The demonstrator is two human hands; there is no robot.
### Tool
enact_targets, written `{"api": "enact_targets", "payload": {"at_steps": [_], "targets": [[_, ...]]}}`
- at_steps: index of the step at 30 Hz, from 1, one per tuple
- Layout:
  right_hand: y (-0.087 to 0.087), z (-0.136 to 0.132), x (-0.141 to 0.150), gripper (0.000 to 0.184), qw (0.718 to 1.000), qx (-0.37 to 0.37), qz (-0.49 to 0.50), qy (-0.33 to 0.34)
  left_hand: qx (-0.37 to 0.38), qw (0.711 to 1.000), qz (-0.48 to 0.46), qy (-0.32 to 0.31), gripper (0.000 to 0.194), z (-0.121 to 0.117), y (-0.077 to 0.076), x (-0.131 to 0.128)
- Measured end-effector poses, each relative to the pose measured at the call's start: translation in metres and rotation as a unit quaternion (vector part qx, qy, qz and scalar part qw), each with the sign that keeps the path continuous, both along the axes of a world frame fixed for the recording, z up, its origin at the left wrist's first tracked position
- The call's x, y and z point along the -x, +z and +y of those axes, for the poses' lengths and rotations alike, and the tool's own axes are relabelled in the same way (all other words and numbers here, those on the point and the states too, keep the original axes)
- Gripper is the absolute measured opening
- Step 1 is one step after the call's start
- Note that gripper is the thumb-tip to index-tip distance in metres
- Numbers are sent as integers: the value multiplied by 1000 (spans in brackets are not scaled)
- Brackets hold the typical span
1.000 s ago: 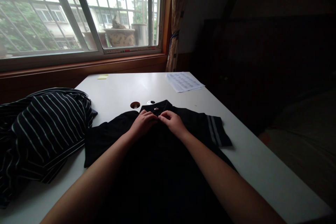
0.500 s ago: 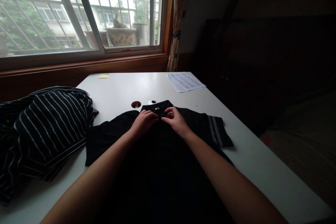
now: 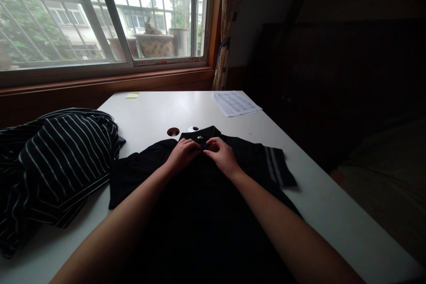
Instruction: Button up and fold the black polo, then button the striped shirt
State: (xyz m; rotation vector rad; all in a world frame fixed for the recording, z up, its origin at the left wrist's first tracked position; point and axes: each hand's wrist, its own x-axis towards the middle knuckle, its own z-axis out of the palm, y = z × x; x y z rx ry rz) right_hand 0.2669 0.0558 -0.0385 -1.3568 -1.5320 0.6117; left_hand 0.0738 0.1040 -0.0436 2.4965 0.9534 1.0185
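A black short-sleeved collared shirt (image 3: 203, 195) lies spread on the white table, its collar toward the window. Two grey stripes run around the right-hand sleeve, and a small pale label shows inside the neck. My left hand (image 3: 183, 153) is closed on the front of the shirt just below the collar, fingers bent over the cloth. Beside it my right hand (image 3: 222, 154) pinches the opposite side of the neck opening with thumb and forefinger. The fingertips of both hands almost meet there. Any button between them is too small and dark to make out.
A heap of black cloth with white stripes (image 3: 66, 155) lies on the left of the white table (image 3: 149, 111). Printed papers (image 3: 234, 103) and a yellow sticky note (image 3: 132, 95) rest near the far edge. Two round cable holes sit beyond the collar. A barred window (image 3: 159, 17) stands behind.
My right fingertips have shifted slightly left, closer to the left hand at the neck opening. The shirt lies as before, and both hands keep their hold.
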Motion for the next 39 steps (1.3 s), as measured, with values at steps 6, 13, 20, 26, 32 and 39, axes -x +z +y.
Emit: {"api": "enact_targets", "payload": {"at_steps": [6, 13, 20, 26, 32, 39], "targets": [[2, -2, 0, 24, 1000, -1, -4, 11, 3, 1000, -1, -2, 8, 0, 1, 1], [1, -4, 3, 23, 999, -27, -23, 14, 1, 1000, -4, -1, 7, 1, -1, 2], [0, -5, 4, 22, 997, -49, -51, 17, -1, 1000, 13, 8, 7, 1, -2, 1], [0, -5, 4, 25, 994, -69, -83, 11, -17, 999, 24, 27, 8, -4, 0, -2], [0, -4, 3, 25, 993, -73, -95, 16, -24, 998, 29, 40, 8, -7, 0, -4], [4, -5, 2, 27, 987, -103, -119, 32, -24, 998, 36, 43, 7, -7, 0, -3]]}}
